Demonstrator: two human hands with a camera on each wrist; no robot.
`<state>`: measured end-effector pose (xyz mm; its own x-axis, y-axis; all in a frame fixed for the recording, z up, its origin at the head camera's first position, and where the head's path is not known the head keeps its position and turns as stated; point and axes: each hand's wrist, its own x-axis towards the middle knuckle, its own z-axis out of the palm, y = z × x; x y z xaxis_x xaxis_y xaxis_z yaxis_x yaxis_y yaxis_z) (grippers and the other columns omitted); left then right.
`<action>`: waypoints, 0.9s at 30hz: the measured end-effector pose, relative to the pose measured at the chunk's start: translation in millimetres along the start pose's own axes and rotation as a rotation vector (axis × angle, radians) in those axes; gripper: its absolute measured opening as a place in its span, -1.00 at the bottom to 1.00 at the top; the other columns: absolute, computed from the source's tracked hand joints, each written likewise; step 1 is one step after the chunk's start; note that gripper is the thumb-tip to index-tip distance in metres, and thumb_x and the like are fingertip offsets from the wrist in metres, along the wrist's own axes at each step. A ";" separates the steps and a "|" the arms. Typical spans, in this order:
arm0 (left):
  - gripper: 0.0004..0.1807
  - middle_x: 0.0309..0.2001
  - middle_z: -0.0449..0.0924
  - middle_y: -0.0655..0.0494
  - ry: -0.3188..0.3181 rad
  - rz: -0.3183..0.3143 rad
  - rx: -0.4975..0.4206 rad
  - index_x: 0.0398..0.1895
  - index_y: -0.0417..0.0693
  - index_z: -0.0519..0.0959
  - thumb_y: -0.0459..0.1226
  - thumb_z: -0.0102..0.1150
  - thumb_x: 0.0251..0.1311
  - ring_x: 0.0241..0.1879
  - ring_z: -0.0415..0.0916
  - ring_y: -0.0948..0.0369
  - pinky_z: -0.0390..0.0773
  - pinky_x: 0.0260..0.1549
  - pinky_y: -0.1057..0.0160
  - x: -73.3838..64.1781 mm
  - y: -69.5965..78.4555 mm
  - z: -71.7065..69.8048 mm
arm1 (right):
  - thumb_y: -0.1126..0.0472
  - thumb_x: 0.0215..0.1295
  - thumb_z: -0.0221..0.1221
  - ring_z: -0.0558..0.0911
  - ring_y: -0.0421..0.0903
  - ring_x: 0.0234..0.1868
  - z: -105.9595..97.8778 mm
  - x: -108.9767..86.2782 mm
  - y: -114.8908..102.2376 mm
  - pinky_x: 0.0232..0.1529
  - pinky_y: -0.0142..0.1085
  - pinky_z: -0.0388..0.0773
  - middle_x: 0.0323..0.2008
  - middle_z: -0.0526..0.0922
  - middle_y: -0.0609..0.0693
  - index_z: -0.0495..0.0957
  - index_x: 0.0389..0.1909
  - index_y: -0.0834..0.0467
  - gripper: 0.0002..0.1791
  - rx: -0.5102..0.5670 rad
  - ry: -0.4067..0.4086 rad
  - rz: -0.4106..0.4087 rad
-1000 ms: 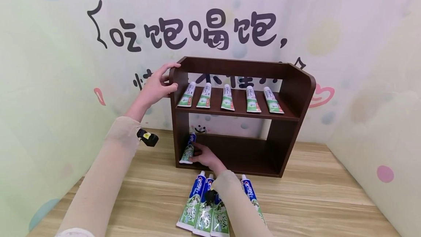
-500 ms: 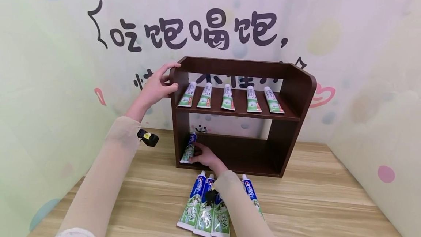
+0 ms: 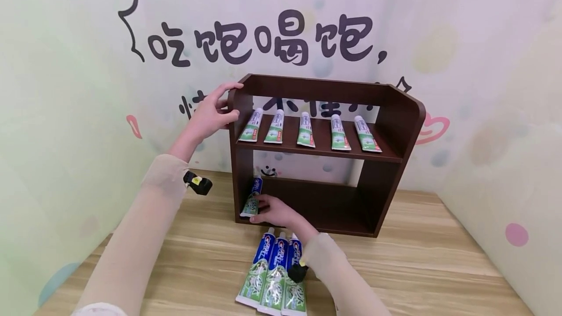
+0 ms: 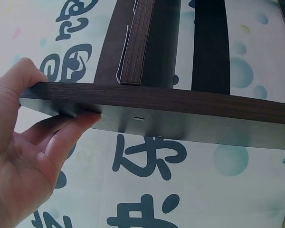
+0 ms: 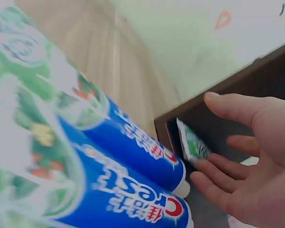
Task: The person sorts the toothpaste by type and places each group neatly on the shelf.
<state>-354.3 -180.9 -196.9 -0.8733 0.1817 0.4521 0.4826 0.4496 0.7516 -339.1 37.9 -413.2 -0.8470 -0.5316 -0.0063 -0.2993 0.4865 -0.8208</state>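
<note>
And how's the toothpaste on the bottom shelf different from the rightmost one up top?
The bottom tube is blue at its back end; the top tube is white there. In the head view, the bottom tube's back end slants right, the top tube's left. The right hand is beside the bottom tube; no hand is by the top tube. Both have green toward the front.

The head camera looks forward and down from farther back, the shelf (image 3: 325, 204) mid-frame. The left wrist camera (image 3: 197, 183), close, sees the shelf's side panel (image 4: 190, 118) crossing the frame. The right wrist camera (image 3: 297, 273) looks past near tubes (image 5: 99, 156), lower left, toward the shelf corner (image 5: 164, 124), which the head view shares.
</note>
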 end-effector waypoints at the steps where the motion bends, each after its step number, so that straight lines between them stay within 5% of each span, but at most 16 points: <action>1: -0.34 0.25 0.48 -0.15 0.000 0.000 0.003 0.38 0.50 0.27 -0.28 0.12 0.29 0.07 0.56 -0.04 0.71 -0.18 0.05 -0.2 0.4 -0.1 | 0.15 0.23 0.32 0.54 0.14 0.21 -0.5 -4.8 -2.2 0.20 -0.01 0.54 0.26 0.47 0.26 0.28 0.41 0.22 -0.24 -0.002 0.001 -0.010; 15: -0.35 0.24 0.49 -0.18 0.007 0.010 0.013 0.40 0.44 0.26 -0.28 0.11 0.29 0.05 0.57 -0.06 0.71 -0.21 0.07 0.2 1.1 -0.4 | 0.03 0.33 0.24 0.57 -0.01 0.12 -25.1 -70.1 -28.4 0.15 -0.09 0.56 0.17 0.57 0.04 0.35 0.38 -0.04 -0.40 -0.017 0.110 -0.124; 27: -0.35 0.24 0.49 -0.19 0.003 0.010 0.010 0.39 0.43 0.26 -0.29 0.12 0.28 0.05 0.57 -0.05 0.71 -0.22 0.09 -0.1 -0.6 0.5 | 0.03 0.30 0.28 0.59 -0.09 0.05 -40.8 -117.1 -26.6 0.06 -0.26 0.55 0.14 0.59 -0.03 0.38 0.34 -0.16 -0.41 -0.056 0.257 -0.159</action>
<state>-354.5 -180.8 -197.6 -0.8681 0.1834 0.4612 0.4907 0.4569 0.7420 -249.9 115.5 -367.4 -0.8686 -0.4151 0.2706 -0.4551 0.4523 -0.7671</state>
